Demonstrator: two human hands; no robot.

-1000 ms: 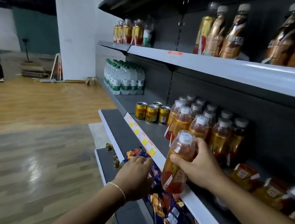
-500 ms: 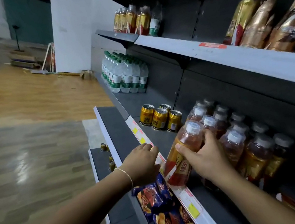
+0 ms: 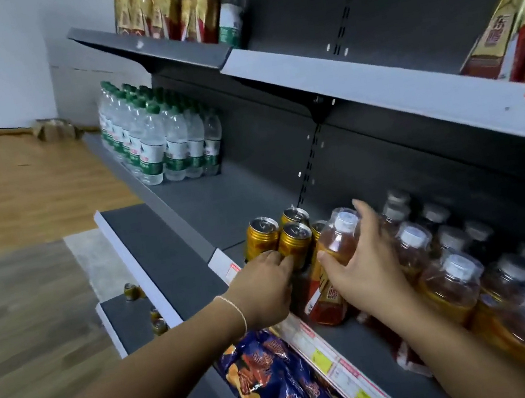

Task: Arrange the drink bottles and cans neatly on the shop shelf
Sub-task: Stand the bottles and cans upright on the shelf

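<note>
1. The amber bottle (image 3: 335, 258) sat tilted on the middle shelf (image 3: 220, 205). Its base was near the front edge and its neck leaned far-left, just right of the gold cans (image 3: 296, 241).
2. The right hand (image 3: 366, 266) had hold of it, thumb on the near side and fingers curled over the far side by the white cap.
3. The left hand (image 3: 266, 290) reached in with its fingers close together and fairly straight. The tips touched the nearest can, not wrapped round it.
4. Tight spot, tbh: cans on the left, a pack of matching bottles (image 3: 448, 282) crowding the right, and the price strip (image 3: 332, 354) along the front.
5. Half a second earlier the bottle was still clear of the cans and the left hand was on the shelf lip. By now both had moved up to the cans.
6. The same shelf held green-capped water bottles (image 3: 157, 140) at the far left. The upper shelf (image 3: 375, 89) carried gold-labelled bottles (image 3: 166, 6). The lower shelf held blue snack bags (image 3: 285, 386) and small cans (image 3: 157, 324).
</note>
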